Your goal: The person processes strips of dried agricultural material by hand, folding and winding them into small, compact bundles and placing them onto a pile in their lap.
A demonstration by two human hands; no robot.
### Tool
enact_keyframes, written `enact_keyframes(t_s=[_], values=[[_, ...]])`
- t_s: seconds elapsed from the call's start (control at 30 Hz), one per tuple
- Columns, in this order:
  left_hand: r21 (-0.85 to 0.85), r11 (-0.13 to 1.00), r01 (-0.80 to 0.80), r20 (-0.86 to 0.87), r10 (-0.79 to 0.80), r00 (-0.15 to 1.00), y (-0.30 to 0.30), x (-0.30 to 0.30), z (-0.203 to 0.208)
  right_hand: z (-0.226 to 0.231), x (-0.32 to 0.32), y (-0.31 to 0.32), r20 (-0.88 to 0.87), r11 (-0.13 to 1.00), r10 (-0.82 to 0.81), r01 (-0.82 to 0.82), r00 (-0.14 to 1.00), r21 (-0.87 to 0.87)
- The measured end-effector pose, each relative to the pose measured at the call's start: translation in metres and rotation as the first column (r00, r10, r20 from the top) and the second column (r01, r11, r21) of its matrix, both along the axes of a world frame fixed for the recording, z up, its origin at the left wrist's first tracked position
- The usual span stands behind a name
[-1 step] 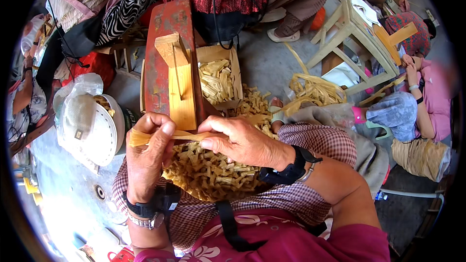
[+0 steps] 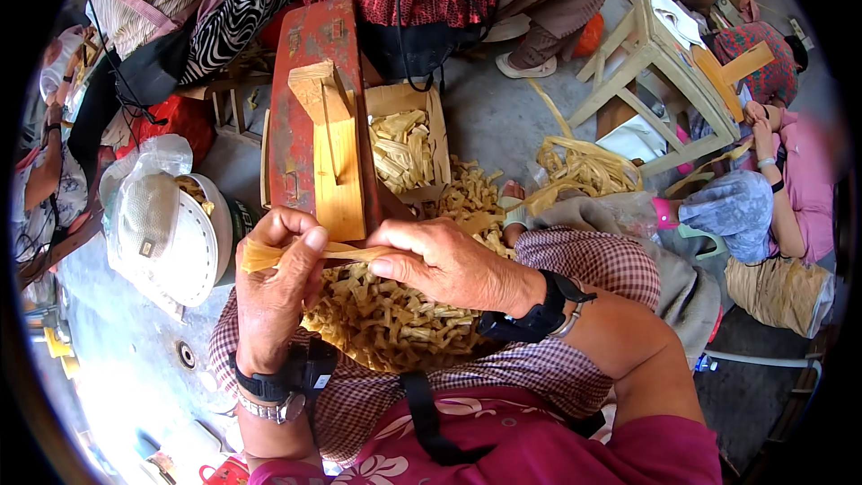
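A translucent yellow-tan strip point(image 2: 350, 253) is stretched level between my two hands, above my lap. My left hand point(image 2: 277, 283) pinches it between thumb and fingers, and its wider end fans out past the thumb on the left. My right hand point(image 2: 462, 262) grips the other end between thumb and curled fingers. Just beyond the strip, a wooden jig point(image 2: 338, 202) with an upright block and a thin slanting rod lies on a red worn bench point(image 2: 292, 126). Below my hands, a heap of small knotted tan pieces point(image 2: 404, 319) fills my lap.
A cardboard box point(image 2: 437, 139) of pale bundles stands right of the bench. Loose long strips point(image 2: 584, 166) lie on the floor beyond my knee. A white bucket point(image 2: 202, 242) with plastic over it sits left. A wooden stool point(image 2: 646, 81) and several seated people surround me.
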State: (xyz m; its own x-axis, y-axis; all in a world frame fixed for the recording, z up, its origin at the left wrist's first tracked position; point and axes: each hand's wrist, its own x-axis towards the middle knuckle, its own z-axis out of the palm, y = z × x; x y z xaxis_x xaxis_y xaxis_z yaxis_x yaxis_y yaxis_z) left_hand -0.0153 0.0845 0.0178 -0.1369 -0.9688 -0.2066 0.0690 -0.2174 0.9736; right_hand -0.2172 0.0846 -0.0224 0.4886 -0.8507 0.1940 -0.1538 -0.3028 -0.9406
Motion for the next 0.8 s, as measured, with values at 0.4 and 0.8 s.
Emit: enact_keyframes(t_s=[0.4,0.8], values=[[-0.135,0.987,-0.084,-0.151,0.063,0.986,-0.043,0.005,0.007,0.026,-0.016,-0.039,-0.167,0.973,-0.175,0.144,0.97,-0.181],[-0.519,0.852,-0.074,0.289,0.256,0.922,-0.08,0.014,-0.041,0.001,-0.018,-0.052,-0.353,0.975,-0.22,0.192,0.909,-0.114]])
